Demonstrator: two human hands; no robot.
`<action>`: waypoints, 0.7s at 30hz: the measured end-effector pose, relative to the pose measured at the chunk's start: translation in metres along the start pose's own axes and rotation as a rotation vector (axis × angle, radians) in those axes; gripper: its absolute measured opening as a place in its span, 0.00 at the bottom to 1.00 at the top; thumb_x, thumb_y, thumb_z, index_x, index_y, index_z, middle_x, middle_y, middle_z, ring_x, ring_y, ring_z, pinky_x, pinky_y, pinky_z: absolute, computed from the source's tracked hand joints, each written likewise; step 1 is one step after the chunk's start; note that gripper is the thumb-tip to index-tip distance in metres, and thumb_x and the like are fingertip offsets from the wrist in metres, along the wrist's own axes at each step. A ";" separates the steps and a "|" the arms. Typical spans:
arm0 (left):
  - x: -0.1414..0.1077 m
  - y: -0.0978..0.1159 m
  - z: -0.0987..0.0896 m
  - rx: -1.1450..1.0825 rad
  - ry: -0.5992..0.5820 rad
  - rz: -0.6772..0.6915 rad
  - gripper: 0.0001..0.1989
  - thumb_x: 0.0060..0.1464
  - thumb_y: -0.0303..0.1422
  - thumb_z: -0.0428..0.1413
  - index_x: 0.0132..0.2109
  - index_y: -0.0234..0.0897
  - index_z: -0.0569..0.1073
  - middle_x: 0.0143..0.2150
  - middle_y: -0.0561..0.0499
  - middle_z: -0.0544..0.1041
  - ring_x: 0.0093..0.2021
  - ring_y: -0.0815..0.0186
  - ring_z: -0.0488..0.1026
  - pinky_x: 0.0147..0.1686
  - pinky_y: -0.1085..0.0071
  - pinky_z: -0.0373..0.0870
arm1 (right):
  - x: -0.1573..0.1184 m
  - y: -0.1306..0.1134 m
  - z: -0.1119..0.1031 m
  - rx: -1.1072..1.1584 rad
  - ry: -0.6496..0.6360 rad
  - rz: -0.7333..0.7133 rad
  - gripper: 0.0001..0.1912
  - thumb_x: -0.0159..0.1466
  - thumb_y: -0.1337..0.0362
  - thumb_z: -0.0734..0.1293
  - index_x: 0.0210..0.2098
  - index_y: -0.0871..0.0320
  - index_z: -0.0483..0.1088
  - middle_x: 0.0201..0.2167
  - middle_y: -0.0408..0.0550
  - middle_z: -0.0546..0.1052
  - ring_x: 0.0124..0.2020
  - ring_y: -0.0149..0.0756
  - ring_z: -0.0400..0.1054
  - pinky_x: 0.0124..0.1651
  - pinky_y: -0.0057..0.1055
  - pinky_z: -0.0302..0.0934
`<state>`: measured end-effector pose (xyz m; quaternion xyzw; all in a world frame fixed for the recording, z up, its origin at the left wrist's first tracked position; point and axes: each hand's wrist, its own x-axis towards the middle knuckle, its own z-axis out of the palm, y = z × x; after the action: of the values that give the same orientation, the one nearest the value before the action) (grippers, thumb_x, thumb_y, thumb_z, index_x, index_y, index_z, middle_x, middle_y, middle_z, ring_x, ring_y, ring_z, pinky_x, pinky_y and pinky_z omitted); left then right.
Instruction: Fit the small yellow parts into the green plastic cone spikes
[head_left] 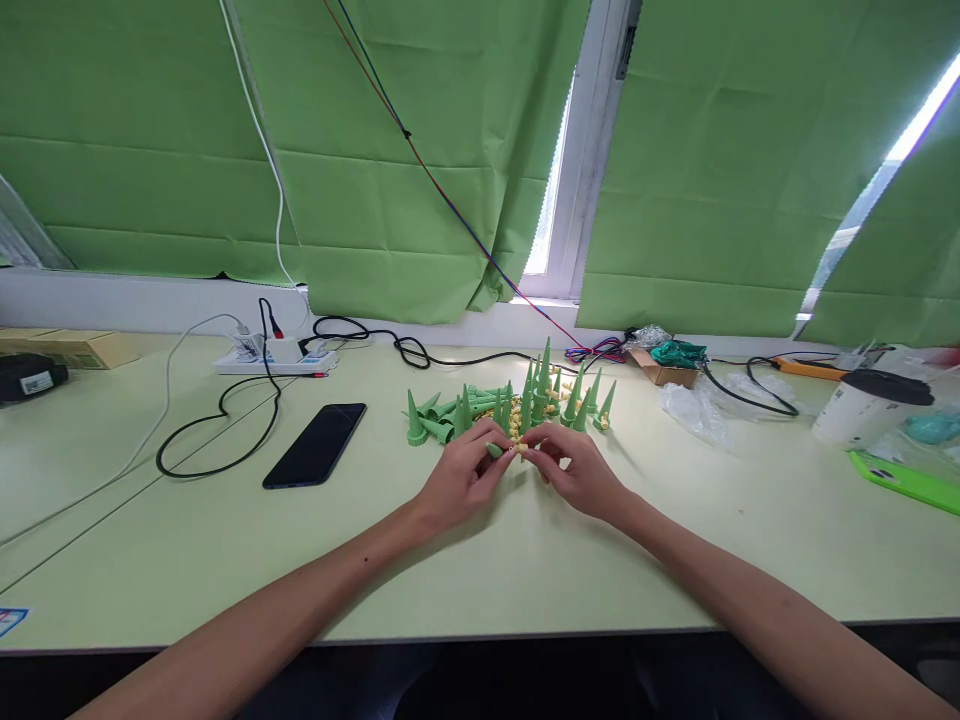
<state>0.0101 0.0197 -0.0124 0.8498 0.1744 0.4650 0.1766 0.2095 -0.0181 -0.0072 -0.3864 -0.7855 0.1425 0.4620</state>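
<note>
Both hands meet at the middle of the pale table, just in front of a group of green cones. My left hand (466,474) is closed round a green cone piece (494,450), whose end shows between the fingers. My right hand (574,468) pinches a small yellow piece (521,448) close to the left fingertips. Behind the hands, several green cones (541,390) stand upright, and others (442,430) lie on their sides at the left. Small yellow pieces (515,418) are heaped among them, partly hidden by the cones and fingers.
A black phone (316,446) lies left of the hands. Black cables and a power strip (319,362) are behind it. At the right are a small cardboard box (664,370), clear plastic bags (697,412), a lidded cup (870,408) and a green phone (907,481).
</note>
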 end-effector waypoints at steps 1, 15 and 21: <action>0.000 0.000 0.000 0.003 -0.007 0.000 0.06 0.65 0.30 0.52 0.39 0.36 0.73 0.35 0.49 0.69 0.29 0.71 0.65 0.19 0.77 0.58 | 0.000 0.000 0.000 -0.004 -0.003 0.004 0.12 0.71 0.56 0.62 0.39 0.57 0.70 0.25 0.44 0.73 0.21 0.29 0.64 0.25 0.27 0.60; 0.001 0.003 -0.002 0.031 -0.029 -0.001 0.08 0.65 0.32 0.51 0.39 0.36 0.72 0.34 0.49 0.68 0.28 0.71 0.64 0.17 0.78 0.56 | -0.001 0.005 0.002 -0.010 -0.025 0.022 0.11 0.71 0.58 0.60 0.38 0.57 0.70 0.25 0.44 0.74 0.21 0.29 0.64 0.25 0.27 0.61; 0.000 0.001 -0.002 0.039 -0.034 -0.008 0.07 0.65 0.31 0.51 0.39 0.36 0.72 0.34 0.49 0.68 0.28 0.71 0.64 0.18 0.78 0.56 | 0.000 0.004 0.002 -0.011 -0.040 0.030 0.10 0.71 0.61 0.60 0.38 0.57 0.69 0.26 0.44 0.74 0.21 0.29 0.64 0.25 0.26 0.60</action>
<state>0.0089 0.0191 -0.0110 0.8603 0.1838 0.4461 0.1647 0.2098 -0.0152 -0.0111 -0.3979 -0.7894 0.1529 0.4418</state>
